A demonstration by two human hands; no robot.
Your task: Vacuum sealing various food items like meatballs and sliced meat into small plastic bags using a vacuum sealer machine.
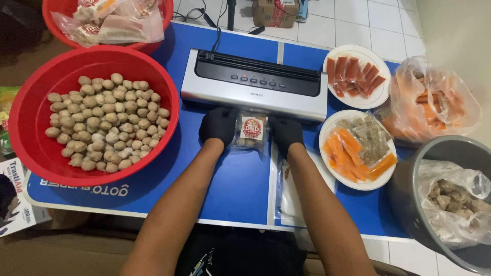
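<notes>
A clear plastic pouch (251, 132) of food pieces with a round red-and-white sticker lies on the blue table (240, 184), its top edge under the front of a silver and black vacuum sealer (254, 84). My left hand (219, 125), in a black glove, holds the pouch's left side. My right hand (285, 132), also gloved, holds its right side. Both hands press close against the sealer's front edge.
A big red basin (30, 102) of several brown meatballs stands at left, a second red basin (153, 23) with filled pouches behind it. Right: two white plates (331, 125) of orange and brown pieces, a clear bag (434, 99) of orange sticks, a grey tub (409, 204) with a bag.
</notes>
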